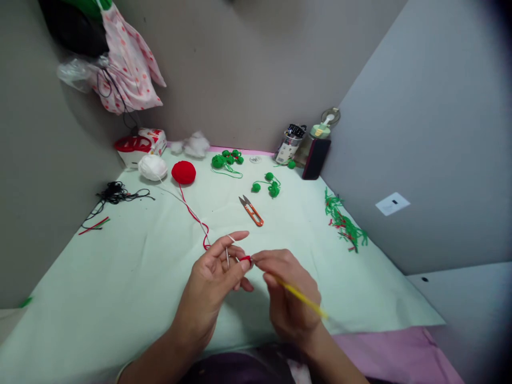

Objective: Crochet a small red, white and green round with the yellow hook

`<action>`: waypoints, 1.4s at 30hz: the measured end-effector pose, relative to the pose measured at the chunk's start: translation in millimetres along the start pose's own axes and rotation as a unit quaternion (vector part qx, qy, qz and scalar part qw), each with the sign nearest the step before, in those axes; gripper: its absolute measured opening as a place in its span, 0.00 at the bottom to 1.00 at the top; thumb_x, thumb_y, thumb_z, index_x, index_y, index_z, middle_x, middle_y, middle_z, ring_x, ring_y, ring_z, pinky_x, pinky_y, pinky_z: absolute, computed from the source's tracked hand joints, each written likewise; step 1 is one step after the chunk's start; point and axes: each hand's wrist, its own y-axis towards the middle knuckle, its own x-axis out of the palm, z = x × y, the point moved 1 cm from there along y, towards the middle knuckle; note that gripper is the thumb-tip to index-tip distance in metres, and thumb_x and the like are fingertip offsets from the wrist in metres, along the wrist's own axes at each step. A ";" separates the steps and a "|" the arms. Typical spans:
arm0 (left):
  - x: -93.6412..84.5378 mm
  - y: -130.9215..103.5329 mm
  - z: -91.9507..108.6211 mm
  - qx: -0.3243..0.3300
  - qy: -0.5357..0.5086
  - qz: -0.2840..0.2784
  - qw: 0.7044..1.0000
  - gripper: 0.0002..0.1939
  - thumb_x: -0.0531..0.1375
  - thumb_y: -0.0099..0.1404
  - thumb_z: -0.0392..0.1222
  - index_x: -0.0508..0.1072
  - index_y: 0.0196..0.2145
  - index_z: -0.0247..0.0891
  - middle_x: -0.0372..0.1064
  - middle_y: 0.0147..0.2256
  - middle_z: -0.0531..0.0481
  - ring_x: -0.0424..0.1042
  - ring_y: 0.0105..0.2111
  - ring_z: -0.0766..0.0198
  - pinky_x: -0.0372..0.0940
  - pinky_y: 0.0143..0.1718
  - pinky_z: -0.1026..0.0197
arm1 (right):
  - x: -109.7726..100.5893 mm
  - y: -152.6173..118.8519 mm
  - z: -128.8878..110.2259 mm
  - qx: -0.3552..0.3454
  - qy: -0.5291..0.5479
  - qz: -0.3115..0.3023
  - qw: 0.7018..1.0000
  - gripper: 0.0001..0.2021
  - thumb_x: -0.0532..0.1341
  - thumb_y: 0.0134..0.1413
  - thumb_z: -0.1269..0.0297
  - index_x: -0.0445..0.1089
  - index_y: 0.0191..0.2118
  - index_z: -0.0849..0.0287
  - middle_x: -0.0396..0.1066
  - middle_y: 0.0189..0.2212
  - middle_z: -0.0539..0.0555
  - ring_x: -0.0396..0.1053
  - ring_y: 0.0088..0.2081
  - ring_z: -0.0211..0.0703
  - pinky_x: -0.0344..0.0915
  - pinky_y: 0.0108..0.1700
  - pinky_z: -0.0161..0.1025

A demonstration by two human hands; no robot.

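Note:
Between the thumb and fingers of my left hand (214, 277) is a small red crochet piece (245, 260). White yarn (227, 256) loops over that hand's raised index finger. My right hand (294, 290) grips a yellow-handled crochet hook (304, 298), its tip at the red piece and hidden by the fingers. Red yarn (193, 213) and a white strand run back from my left hand to a red yarn ball (183, 173) and a white yarn ball (152, 167). Orange-handled thread snips (252, 211) lie on the table just beyond my hands.
Green crocheted balls (273, 189) sit behind the snips. Green and red yarn scraps (344, 221) lie at right, tangled black cord (116, 193) at left. At the back stand a pen holder (288, 146), a dark phone (316, 159), white stuffing (197, 144) and a box (158, 141).

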 end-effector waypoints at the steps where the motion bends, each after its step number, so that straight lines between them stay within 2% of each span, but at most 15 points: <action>1: 0.2 0.0 -0.8 -0.009 -0.014 -0.002 1.000 0.21 0.76 0.60 0.39 0.82 0.51 0.40 0.71 0.32 0.56 0.65 0.23 0.74 0.70 0.28 0.68 | 1.1 -1.6 -0.8 -0.041 -0.048 -0.012 0.998 0.15 0.58 0.69 0.75 0.75 0.54 0.55 0.80 0.40 0.58 0.78 0.41 0.47 0.77 0.41 0.43; 2: 0.1 0.2 -1.4 -0.028 -0.033 -0.011 0.999 0.22 0.76 0.59 0.40 0.82 0.52 0.39 0.70 0.30 0.57 0.63 0.21 0.75 0.69 0.26 0.69 | 2.0 -3.2 -0.9 -0.062 -0.086 -0.018 0.994 0.15 0.59 0.68 0.75 0.76 0.55 0.55 0.80 0.41 0.59 0.78 0.42 0.48 0.77 0.41 0.43; 4: -0.9 0.8 -1.1 -0.085 -0.078 -0.033 0.993 0.24 0.76 0.59 0.40 0.82 0.53 0.36 0.66 0.24 0.60 0.55 0.18 0.77 0.66 0.23 0.70 | 2.5 -5.4 0.4 -0.046 -0.099 -0.014 0.994 0.15 0.60 0.68 0.75 0.78 0.54 0.53 0.79 0.42 0.59 0.78 0.43 0.48 0.76 0.41 0.42; 7: -3.3 2.2 2.5 -0.128 -0.116 -0.042 0.984 0.23 0.76 0.60 0.38 0.82 0.52 0.33 0.56 0.19 0.65 0.46 0.17 0.78 0.60 0.19 0.73 | 1.1 -4.2 4.8 0.074 0.049 0.059 0.994 0.13 0.58 0.71 0.73 0.79 0.49 0.52 0.78 0.37 0.56 0.76 0.38 0.45 0.75 0.39 0.42; 9: -3.6 2.7 4.6 -0.112 -0.112 -0.032 0.987 0.22 0.75 0.60 0.36 0.82 0.51 0.34 0.59 0.20 0.64 0.46 0.16 0.79 0.59 0.19 0.74 | 1.6 -0.4 7.7 0.145 0.163 0.096 0.971 0.11 0.58 0.72 0.69 0.79 0.45 0.52 0.77 0.33 0.54 0.74 0.34 0.44 0.73 0.36 0.42; 11: -1.8 2.2 4.2 -0.087 -0.087 -0.038 0.992 0.21 0.76 0.59 0.37 0.82 0.50 0.36 0.68 0.26 0.60 0.48 0.16 0.81 0.61 0.18 0.72 | 3.9 4.0 8.8 0.172 0.211 0.085 0.958 0.10 0.60 0.72 0.65 0.80 0.41 0.53 0.78 0.33 0.54 0.76 0.35 0.44 0.74 0.36 0.42; 14: 0.8 0.9 0.3 -0.041 -0.045 -0.041 0.997 0.21 0.77 0.58 0.40 0.83 0.49 0.38 0.74 0.35 0.55 0.54 0.16 0.81 0.66 0.20 0.70 | 7.0 5.6 7.3 0.156 0.187 0.053 0.968 0.08 0.62 0.71 0.65 0.81 0.43 0.53 0.81 0.36 0.55 0.79 0.41 0.47 0.77 0.40 0.44; 16: 0.7 0.7 -1.8 -0.020 -0.036 -0.032 0.999 0.23 0.77 0.58 0.40 0.82 0.50 0.39 0.75 0.34 0.55 0.56 0.17 0.80 0.67 0.20 0.70 | 7.3 1.8 5.5 0.127 0.121 0.041 0.984 0.10 0.61 0.70 0.69 0.81 0.48 0.51 0.81 0.39 0.55 0.79 0.41 0.46 0.77 0.40 0.43; 20: -2.4 2.9 -0.9 -0.085 -0.084 -0.038 0.992 0.22 0.76 0.59 0.40 0.83 0.51 0.35 0.64 0.22 0.61 0.48 0.16 0.80 0.61 0.18 0.73 | 4.2 -5.9 4.4 0.042 0.009 0.019 0.999 0.18 0.62 0.67 0.75 0.80 0.55 0.48 0.81 0.45 0.57 0.78 0.43 0.47 0.76 0.42 0.44; 22: -3.7 4.1 1.3 -0.115 -0.109 -0.030 0.987 0.19 0.76 0.59 0.39 0.84 0.48 0.33 0.57 0.19 0.64 0.46 0.16 0.79 0.59 0.18 0.74 | 1.7 -4.8 6.9 0.081 0.063 0.058 0.993 0.15 0.61 0.68 0.74 0.81 0.51 0.49 0.80 0.39 0.55 0.77 0.39 0.45 0.75 0.40 0.43; 25: -3.6 4.5 2.8 -0.087 -0.101 -0.014 0.991 0.16 0.76 0.58 0.37 0.85 0.45 0.35 0.64 0.24 0.60 0.49 0.17 0.80 0.62 0.20 0.73 | 1.8 1.6 10.9 0.181 0.190 0.096 0.960 0.10 0.61 0.71 0.68 0.81 0.42 0.52 0.77 0.33 0.53 0.73 0.33 0.43 0.72 0.36 0.41; 29: -1.0 3.0 0.1 -0.037 -0.058 -0.023 0.997 0.17 0.77 0.58 0.37 0.85 0.46 0.39 0.72 0.30 0.56 0.62 0.19 0.77 0.72 0.28 0.67 | 5.9 6.6 12.4 0.198 0.225 0.059 0.952 0.08 0.65 0.69 0.63 0.83 0.40 0.53 0.81 0.36 0.54 0.77 0.39 0.45 0.75 0.41 0.42; 32: -0.5 3.1 -0.3 -0.052 -0.062 -0.026 0.996 0.18 0.77 0.58 0.38 0.85 0.47 0.39 0.73 0.28 0.56 0.69 0.23 0.73 0.75 0.33 0.64 | 6.0 3.3 16.8 0.232 0.262 0.071 0.934 0.08 0.64 0.69 0.63 0.82 0.42 0.53 0.81 0.36 0.54 0.76 0.36 0.43 0.74 0.39 0.41; 36: -1.1 4.0 2.2 -0.070 -0.079 -0.023 0.994 0.18 0.76 0.59 0.38 0.84 0.48 0.37 0.74 0.30 0.55 0.71 0.26 0.72 0.75 0.35 0.64 | 5.8 -1.7 22.8 0.285 0.330 0.068 0.898 0.10 0.62 0.71 0.60 0.81 0.41 0.55 0.80 0.36 0.54 0.76 0.33 0.41 0.75 0.39 0.40; 42: -0.8 1.5 2.3 -0.089 -0.097 -0.034 0.991 0.23 0.74 0.62 0.37 0.81 0.54 0.35 0.76 0.32 0.52 0.71 0.28 0.70 0.75 0.39 0.61 | 6.6 1.1 21.2 0.262 0.326 0.074 0.906 0.09 0.64 0.69 0.59 0.80 0.40 0.56 0.78 0.35 0.54 0.74 0.33 0.41 0.74 0.38 0.40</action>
